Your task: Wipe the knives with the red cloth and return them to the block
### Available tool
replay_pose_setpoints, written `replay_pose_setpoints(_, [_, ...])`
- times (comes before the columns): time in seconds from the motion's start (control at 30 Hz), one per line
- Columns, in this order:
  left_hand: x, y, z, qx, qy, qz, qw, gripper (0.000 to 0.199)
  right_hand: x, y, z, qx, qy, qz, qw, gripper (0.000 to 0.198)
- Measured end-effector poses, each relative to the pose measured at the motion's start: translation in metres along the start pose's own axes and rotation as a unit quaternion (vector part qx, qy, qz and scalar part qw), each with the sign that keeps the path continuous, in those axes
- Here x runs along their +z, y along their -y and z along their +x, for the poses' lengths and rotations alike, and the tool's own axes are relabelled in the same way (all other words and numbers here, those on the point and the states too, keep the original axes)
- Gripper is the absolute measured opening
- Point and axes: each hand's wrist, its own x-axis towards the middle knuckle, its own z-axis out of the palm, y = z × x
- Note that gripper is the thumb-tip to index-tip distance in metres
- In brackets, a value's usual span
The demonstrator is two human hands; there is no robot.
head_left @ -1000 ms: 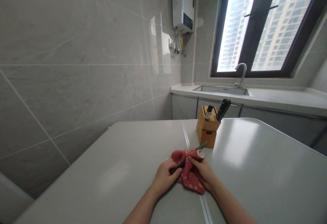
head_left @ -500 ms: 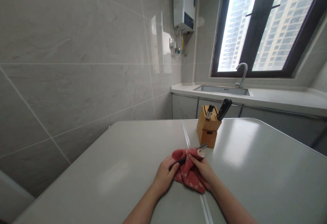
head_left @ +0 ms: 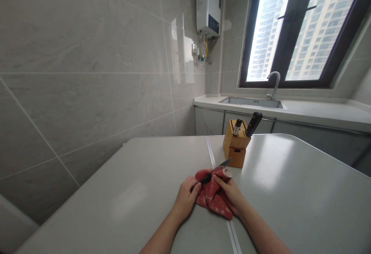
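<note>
My left hand [head_left: 186,194] is closed round the black handle of a kitchen knife [head_left: 224,163], whose blade points up and to the right toward the knife block. A red cloth [head_left: 216,202] with pale spots is bunched beneath and beside the knife, its lower corner hanging down near the table. Gripping the cloth from the right is my right hand [head_left: 228,194], the thumb pressed on its fold close to the blade. The fingers under the cloth are hidden.
A wooden knife block [head_left: 236,149] stands just beyond my hands, holding a large black-handled knife [head_left: 254,124] and a smaller tool with a dark-tipped handle [head_left: 237,127]. The white table [head_left: 145,176] has a metal seam down its middle. Behind are a counter, sink [head_left: 252,102] and faucet [head_left: 275,86].
The knife has lifted off the cloth's fold, and more of its blade shows, tilted further upward. My left hand has shifted slightly left; my right hand keeps its hold on the cloth.
</note>
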Motion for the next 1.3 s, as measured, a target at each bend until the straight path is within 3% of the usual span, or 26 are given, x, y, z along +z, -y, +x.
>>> replay_pose_setpoints(0.5, [0.001, 0.010, 0.003, -0.043, -0.053, -0.021, 0.997, 0.052, 0.001, -0.001, 0.000, -0.003, -0.026, -0.027, 0.999, 0.036])
replay_pose_setpoints(1.0, [-0.003, -0.007, 0.000, 0.048, 0.059, -0.036, 0.996, 0.034, -0.002, 0.001, -0.002, 0.022, -0.008, -0.013, 1.000, 0.031])
replay_pose_setpoints(1.3, [-0.003, -0.009, 0.000, 0.042, 0.048, -0.044, 0.997, 0.035, -0.002, 0.000, 0.000, 0.022, -0.020, -0.010, 1.000, 0.030])
